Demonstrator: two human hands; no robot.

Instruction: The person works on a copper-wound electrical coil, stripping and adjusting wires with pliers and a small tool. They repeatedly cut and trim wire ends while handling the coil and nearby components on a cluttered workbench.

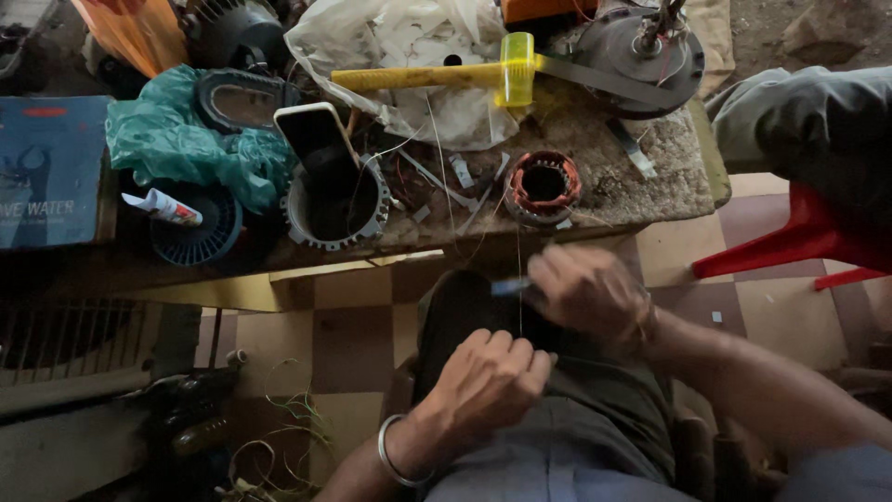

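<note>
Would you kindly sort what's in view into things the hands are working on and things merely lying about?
In hand:
- left hand, closed into a fist near a thin wire
- right hand, pinching a small bluish piece

Lying about:
- copper-wound stator
- yellow mallet
- phone leaning in a metal housing
- green plastic bag
- small tube

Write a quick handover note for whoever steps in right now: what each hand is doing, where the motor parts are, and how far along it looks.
Left hand: closed in a fist over the lap, gripping a thin wire that runs up toward the bench.
Right hand: pinching a small bluish tool against that wire.
Copper-wound stator sits at the bench edge above the hands; an empty toothed stator ring lies left of it with a phone leaning in it. Yellow mallet lies behind.
Done: cannot tell. Left: the wire is in hand, not yet laid down.
</note>
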